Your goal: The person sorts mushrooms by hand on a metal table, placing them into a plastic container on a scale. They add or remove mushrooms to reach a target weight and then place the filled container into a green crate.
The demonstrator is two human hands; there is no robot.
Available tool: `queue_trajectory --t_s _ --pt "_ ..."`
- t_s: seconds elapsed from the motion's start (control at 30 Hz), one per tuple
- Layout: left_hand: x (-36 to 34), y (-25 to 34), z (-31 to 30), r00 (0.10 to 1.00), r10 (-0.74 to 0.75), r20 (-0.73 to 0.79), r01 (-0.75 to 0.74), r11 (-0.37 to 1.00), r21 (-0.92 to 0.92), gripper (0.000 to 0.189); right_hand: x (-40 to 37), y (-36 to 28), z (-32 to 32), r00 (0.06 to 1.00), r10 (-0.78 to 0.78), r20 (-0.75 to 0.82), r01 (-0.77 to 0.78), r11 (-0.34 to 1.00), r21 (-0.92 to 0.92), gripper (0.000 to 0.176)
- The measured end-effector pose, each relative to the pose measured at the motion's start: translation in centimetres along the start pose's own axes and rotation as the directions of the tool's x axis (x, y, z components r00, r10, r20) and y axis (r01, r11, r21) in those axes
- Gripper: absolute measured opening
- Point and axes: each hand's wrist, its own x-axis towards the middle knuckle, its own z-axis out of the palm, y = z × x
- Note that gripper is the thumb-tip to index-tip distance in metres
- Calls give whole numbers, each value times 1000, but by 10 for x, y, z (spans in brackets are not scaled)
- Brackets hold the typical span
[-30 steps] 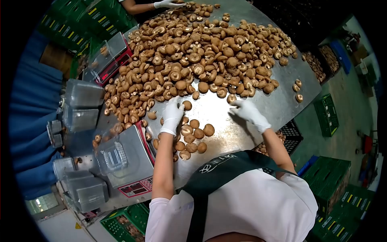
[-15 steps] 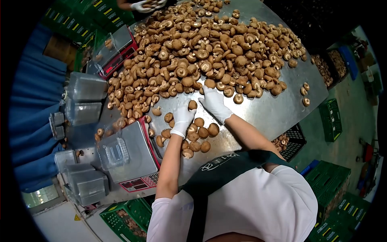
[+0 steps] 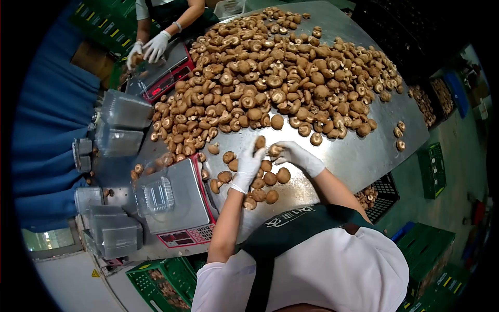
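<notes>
My left hand (image 3: pixel 248 167), in a white glove, holds a brown mushroom (image 3: pixel 260 142) between thumb and fingers. Just right of it, my right hand (image 3: pixel 299 157), also gloved, grips another mushroom (image 3: pixel 275 150) at its fingertips. Several loose mushrooms (image 3: pixel 270 178) lie on the metal table beneath and beside my left hand. Beyond both hands spreads a large heap of mushrooms (image 3: pixel 291 78). To the left, a clear plastic tray (image 3: pixel 156 195) rests on a scale (image 3: pixel 179 200) with a red edge.
A co-worker's gloved hands (image 3: pixel 150 51) are at a second scale (image 3: pixel 167 78), upper left. Stacked clear trays (image 3: pixel 122 117) stand along the left side. Green crates (image 3: pixel 423 255) are at the lower right, and a black crate (image 3: pixel 382 195) sits below the table's right edge.
My right hand has drawn back from the heap with a mushroom and is nearer my left hand. The co-worker's hands have moved to the far scale. The whole view has shifted slightly.
</notes>
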Motion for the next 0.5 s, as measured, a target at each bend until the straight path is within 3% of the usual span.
queue_trajectory --t_s 0.03,0.1,0.13,0.17,0.27,0.3,0.33,0.37,0.43,0.47,0.5 --pt "0 8 4 988 156 -18 -156 987 -29 50 -7 2 2 999 -20 28 17 997 80 26" --pt "-5 33 3 966 230 113 -238 969 61 52 -13 11 -3 988 13 -153 17 980 198 27" --pt "-8 31 11 953 281 114 -293 950 110 52 -20 6 6 977 25 -210 2 992 126 31" --pt "-10 24 16 936 329 123 -347 922 171 52 -29 3 17 985 -54 -163 65 996 66 33" --pt "-9 16 19 961 267 65 -270 962 42 51 -26 -6 25 979 -15 -202 24 999 42 33" --pt "-8 21 16 971 238 31 -238 971 -17 51 -13 4 0 974 36 -225 -23 998 59 31" --pt "-8 20 13 995 77 56 -71 993 -97 49 -8 -2 8 967 -47 -251 31 997 -67 29" --pt "-7 16 10 999 12 41 -6 989 -151 45 -7 -8 13 953 -126 -277 73 978 -194 28" --pt "-4 7 -2 1000 -19 -21 16 992 -124 38 15 -17 11 927 -95 -362 -1 967 -256 31" --pt "-5 5 -7 997 -5 -79 0 998 -66 33 24 -23 9 948 -115 -298 27 959 -282 38" --pt "-5 1 -13 995 -37 -93 30 997 -70 32 28 -38 23 914 -168 -369 -33 876 -481 56"
